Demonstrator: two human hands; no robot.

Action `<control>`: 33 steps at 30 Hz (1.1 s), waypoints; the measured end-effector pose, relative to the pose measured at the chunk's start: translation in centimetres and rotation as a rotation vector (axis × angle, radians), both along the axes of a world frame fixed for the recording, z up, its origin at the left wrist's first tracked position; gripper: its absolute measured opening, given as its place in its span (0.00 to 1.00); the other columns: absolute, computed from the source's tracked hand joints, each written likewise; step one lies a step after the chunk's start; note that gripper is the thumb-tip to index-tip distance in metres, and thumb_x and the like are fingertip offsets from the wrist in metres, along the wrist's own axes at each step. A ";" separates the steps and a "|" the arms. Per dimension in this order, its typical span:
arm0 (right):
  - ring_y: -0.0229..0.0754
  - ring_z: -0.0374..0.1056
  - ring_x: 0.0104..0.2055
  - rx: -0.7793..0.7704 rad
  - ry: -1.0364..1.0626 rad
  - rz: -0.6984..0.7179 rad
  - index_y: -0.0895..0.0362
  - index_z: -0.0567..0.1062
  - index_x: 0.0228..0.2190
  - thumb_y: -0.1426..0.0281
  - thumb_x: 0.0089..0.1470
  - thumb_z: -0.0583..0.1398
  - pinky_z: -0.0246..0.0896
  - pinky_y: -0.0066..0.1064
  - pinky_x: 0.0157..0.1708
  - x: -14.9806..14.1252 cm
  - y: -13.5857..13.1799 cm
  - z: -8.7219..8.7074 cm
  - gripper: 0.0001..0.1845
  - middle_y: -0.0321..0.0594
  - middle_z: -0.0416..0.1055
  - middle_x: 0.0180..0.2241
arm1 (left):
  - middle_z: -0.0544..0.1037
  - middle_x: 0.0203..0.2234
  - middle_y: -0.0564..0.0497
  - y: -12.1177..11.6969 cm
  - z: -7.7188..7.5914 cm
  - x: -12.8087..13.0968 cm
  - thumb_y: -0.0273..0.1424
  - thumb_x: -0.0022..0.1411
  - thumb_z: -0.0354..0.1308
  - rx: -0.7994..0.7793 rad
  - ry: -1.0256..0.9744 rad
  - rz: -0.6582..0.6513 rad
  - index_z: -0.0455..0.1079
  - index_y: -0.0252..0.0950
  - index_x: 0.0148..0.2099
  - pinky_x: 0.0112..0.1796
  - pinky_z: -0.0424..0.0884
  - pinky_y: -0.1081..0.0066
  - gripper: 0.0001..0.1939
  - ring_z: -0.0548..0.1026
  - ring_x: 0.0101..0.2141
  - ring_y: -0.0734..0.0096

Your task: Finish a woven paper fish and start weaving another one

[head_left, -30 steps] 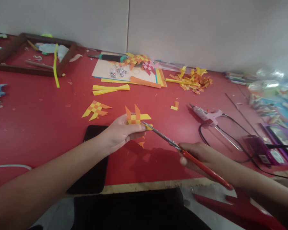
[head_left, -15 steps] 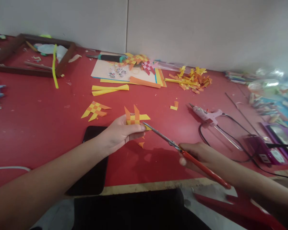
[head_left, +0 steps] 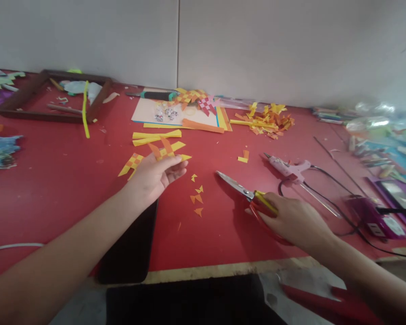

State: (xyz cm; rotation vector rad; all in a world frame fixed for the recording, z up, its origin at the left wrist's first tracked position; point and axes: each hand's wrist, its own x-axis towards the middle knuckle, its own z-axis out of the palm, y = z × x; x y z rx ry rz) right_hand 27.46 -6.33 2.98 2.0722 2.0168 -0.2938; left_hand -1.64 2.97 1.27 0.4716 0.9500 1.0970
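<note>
Between the thumb and fingers of my left hand (head_left: 155, 176) is a woven paper fish (head_left: 164, 152) in orange and yellow, its strips sticking up and to the right. My right hand (head_left: 287, 214) grips scissors (head_left: 235, 184) with red and yellow handles; the blades look closed and point up-left, low over the table. Small yellow and orange paper offcuts (head_left: 198, 198) lie between my hands. A second woven paper fish (head_left: 132, 163) rests behind my left wrist, partly hidden. Under my left forearm lies a black phone or tablet (head_left: 131, 248).
A pink glue gun (head_left: 289, 169) with its cord lies right of the scissors. Yellow strips (head_left: 155, 135), a pile of paper scraps (head_left: 270, 119) and a white sheet (head_left: 142, 110) are farther back. A brown frame (head_left: 37, 115) stands back left; a purple power box (head_left: 372, 216) sits right.
My left hand has moved left and up with the paper fish. The scissors have come away from it, turned and dropped lower to the right. More offcuts now show on the table.
</note>
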 end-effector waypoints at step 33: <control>0.62 0.38 0.71 0.076 0.264 0.770 0.62 0.47 0.68 0.38 0.57 0.45 0.27 0.64 0.66 -7.2 3.4 -3.0 0.52 0.50 0.43 0.69 | 0.76 0.20 0.55 0.8 -1.3 0.1 0.22 0.45 0.70 0.018 -0.015 0.128 0.70 0.32 0.27 0.34 0.76 0.73 0.10 0.76 0.25 0.76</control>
